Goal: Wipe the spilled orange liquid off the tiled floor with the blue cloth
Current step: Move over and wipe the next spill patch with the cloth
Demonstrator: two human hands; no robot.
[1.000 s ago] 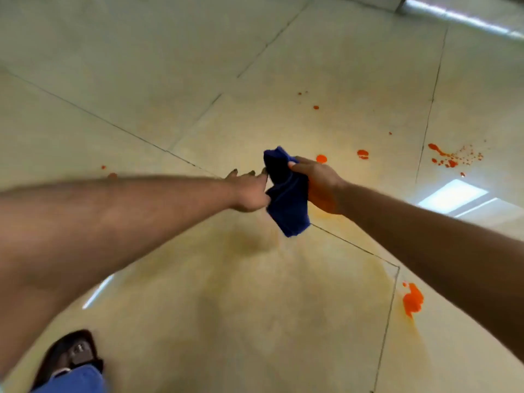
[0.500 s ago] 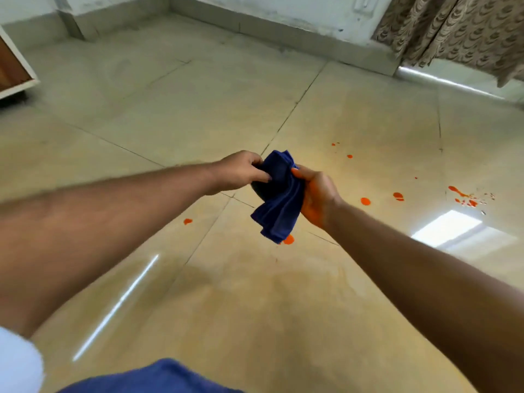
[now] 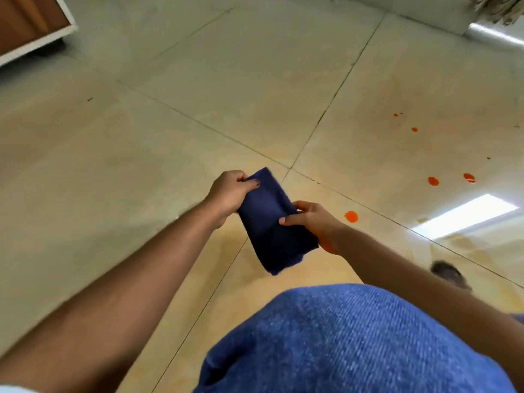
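Head view: both hands meet at the centre of the frame, held above the floor, and each is closed on the blue cloth (image 3: 272,222). The left hand (image 3: 229,191) pinches the cloth's upper end between thumb and fingers; the right hand (image 3: 314,222) grips its right edge lower down, thumb lying across the top face. The cloth looks folded into a flat, narrow pad — probably so that a clean, firm face can be pressed down on the floor. Two hands on it suggest the fold is being squared up, not that wiping is under way; the cloth touches no tile here.

Its long axis runs on a slant, from the upper end at the left hand down and to the right, where the loose lower end hangs free just above the knee in blue jeans (image 3: 354,341) that fills the bottom of the frame.

The tiled floor (image 3: 141,151) carries several orange drops. The nearest drop (image 3: 351,216) lies just right of the right hand; two more drops (image 3: 433,181) sit further right, and small specks (image 3: 414,129) lie toward the upper right. A faint orange-tinted film shows on the tiles around and below the hands — likely smeared residue. So I judge the wiping to be only partly done, with the drops at the right yet to be reached.

A wooden cabinet (image 3: 28,24) stands at the upper left corner.
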